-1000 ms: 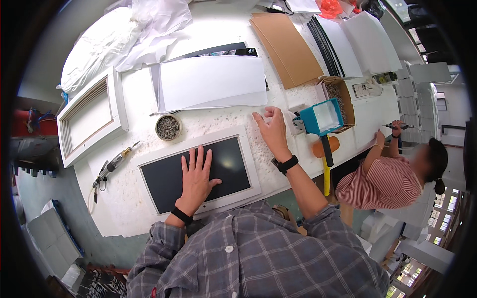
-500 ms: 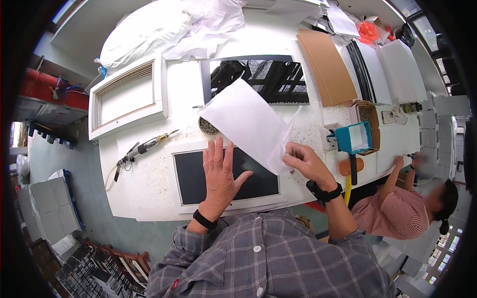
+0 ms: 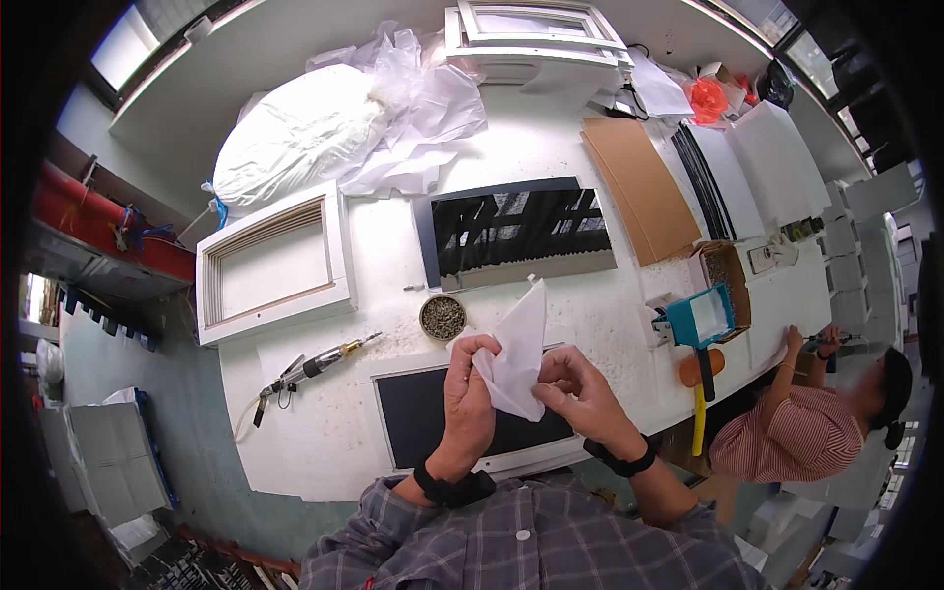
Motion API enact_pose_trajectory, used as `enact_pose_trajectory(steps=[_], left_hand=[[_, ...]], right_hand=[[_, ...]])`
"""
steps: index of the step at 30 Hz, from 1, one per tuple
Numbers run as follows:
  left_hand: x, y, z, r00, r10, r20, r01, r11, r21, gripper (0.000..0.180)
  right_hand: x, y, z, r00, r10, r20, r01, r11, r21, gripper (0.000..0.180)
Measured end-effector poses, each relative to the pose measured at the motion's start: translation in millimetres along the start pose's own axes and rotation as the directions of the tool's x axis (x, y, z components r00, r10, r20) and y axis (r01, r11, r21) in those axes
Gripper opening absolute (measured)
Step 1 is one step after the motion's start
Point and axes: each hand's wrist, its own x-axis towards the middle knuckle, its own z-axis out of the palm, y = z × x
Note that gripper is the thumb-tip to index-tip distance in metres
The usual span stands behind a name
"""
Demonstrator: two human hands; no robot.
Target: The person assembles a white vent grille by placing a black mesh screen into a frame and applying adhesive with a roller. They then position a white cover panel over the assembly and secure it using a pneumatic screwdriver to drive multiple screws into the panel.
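Note:
In front of me a thin white sheet [image 3: 518, 354], bunched and folded to a point at the top, hangs over a white frame [image 3: 393, 366] with a dark panel [image 3: 413, 418]. My left hand [image 3: 468, 403] is closed on the sheet's left side. The fingers of my right hand [image 3: 582, 391] pinch its lower right edge. Just beyond, a round tub of small metal pieces [image 3: 442, 317] stands on the table. Farther back lies a glossy dark panel [image 3: 521, 236].
On the left are a deep white frame [image 3: 339, 265] and a power screwdriver [image 3: 315, 364]. To the right lie brown cardboard [image 3: 644, 197], a teal bin [image 3: 700, 317] and an orange-headed mallet [image 3: 696, 368]. A co-worker [image 3: 787, 428] in a striped top works at the right.
The sheet, spread wide before, is now gathered small between both hands. My left hand has gone from open and flat to gripping it. The view has tilted up.

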Motion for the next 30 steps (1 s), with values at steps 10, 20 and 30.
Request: enact_pose_trajectory(steps=[10, 20, 30], left_hand=[[12, 61, -40, 0.875, 0.457, 0.161, -0.38, 0.442, 0.813, 0.052], [-79, 60, -235, 0.731, 0.398, -0.555, 0.07, 0.764, 0.641, 0.045], [-346, -65, -339, 0.339, 0.116, -0.933, 0.485, 0.829, 0.279, 0.027]], right_hand=[[96, -15, 35, 0.997, -0.076, -0.013, 0.077, 0.99, 0.115, 0.035], [282, -28, -76, 0.89, -0.123, -0.439, 0.153, 0.988, 0.033, 0.077], [-1, 62, -77, 0.884, 0.42, 0.206, -0.427, 0.904, -0.011, 0.033]])
